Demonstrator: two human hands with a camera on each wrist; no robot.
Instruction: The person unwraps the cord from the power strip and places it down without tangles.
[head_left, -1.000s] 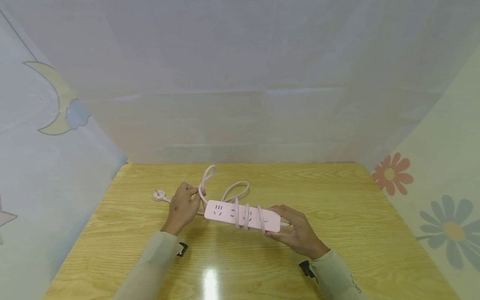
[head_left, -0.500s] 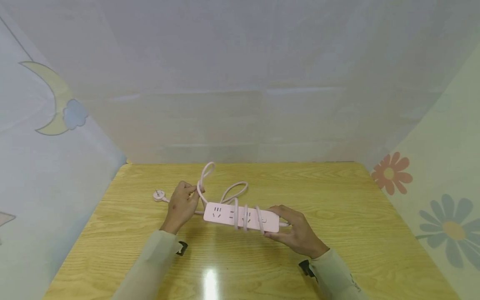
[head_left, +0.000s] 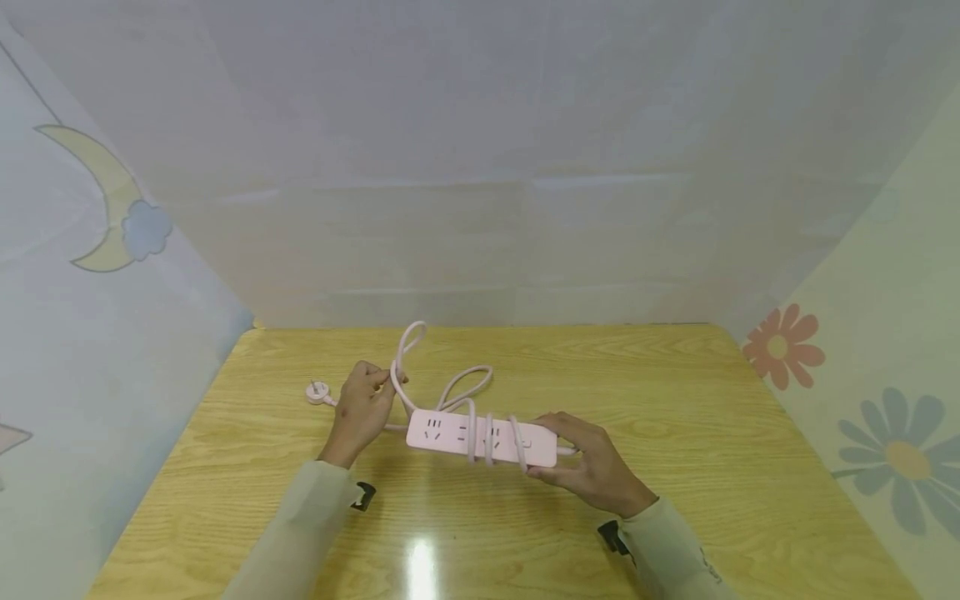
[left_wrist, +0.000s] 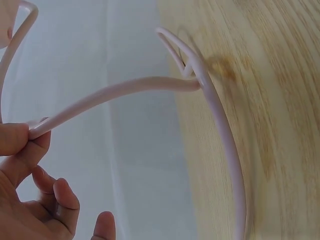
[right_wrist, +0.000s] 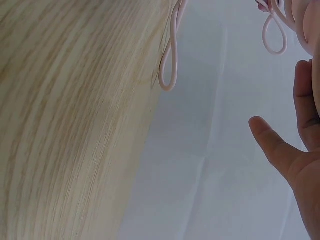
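Note:
A pink power strip (head_left: pixel 442 432) is tilted slightly over the table, its socket face toward the head camera. Its pink cord (left_wrist: pixel 125 89) wraps around the right part of the body in several turns. My right hand (head_left: pixel 596 462) grips the strip's right end between thumb and fingers. Near the other end, my left hand (head_left: pixel 366 406) pinches the cord between thumb and fingertips, as the left wrist view shows closely. One cord loop stands up above the left hand, and another loop reaches out behind the strip. The round plug (head_left: pixel 317 392) lies left of the left hand, prongs up.
The wooden table (head_left: pixel 675 392) has a pale curtain-like wall (head_left: pixel 480 250) at its back edge. Side walls carry a moon print (head_left: pixel 112 192) on the left and flower prints (head_left: pixel 780 346) on the right. A light reflection shows near the front.
The left hand and its cord loop have shifted slightly left and up. The strip has moved a little left and down in the head view, still in the right hand.

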